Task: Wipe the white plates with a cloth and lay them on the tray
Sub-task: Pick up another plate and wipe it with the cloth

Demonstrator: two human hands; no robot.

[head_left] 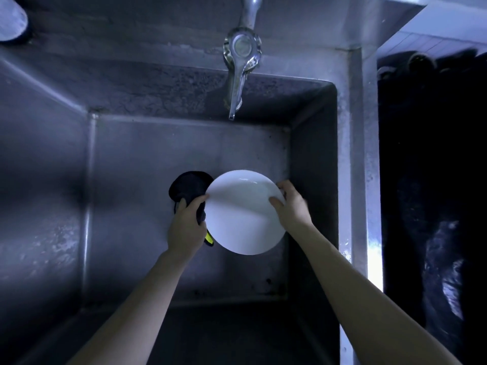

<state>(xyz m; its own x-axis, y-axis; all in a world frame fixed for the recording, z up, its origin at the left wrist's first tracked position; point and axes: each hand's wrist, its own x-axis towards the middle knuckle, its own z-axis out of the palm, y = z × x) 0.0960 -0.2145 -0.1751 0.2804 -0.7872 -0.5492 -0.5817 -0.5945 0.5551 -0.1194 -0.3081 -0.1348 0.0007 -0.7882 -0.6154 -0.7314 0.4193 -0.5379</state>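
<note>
A round white plate is held in the air over a deep steel sink, tilted toward me. My right hand grips its right rim, thumb on the face and fingers behind. My left hand holds a dark cloth with a yellow tag against the plate's left edge, the thumb touching the rim. Part of the cloth is bunched above the hand, and part is hidden behind the plate. No tray is in view.
The sink has tall steel walls on all sides. A chrome tap hangs over the back wall, its spout pointing down. A steel ledge borders the right, with a dark space beyond it.
</note>
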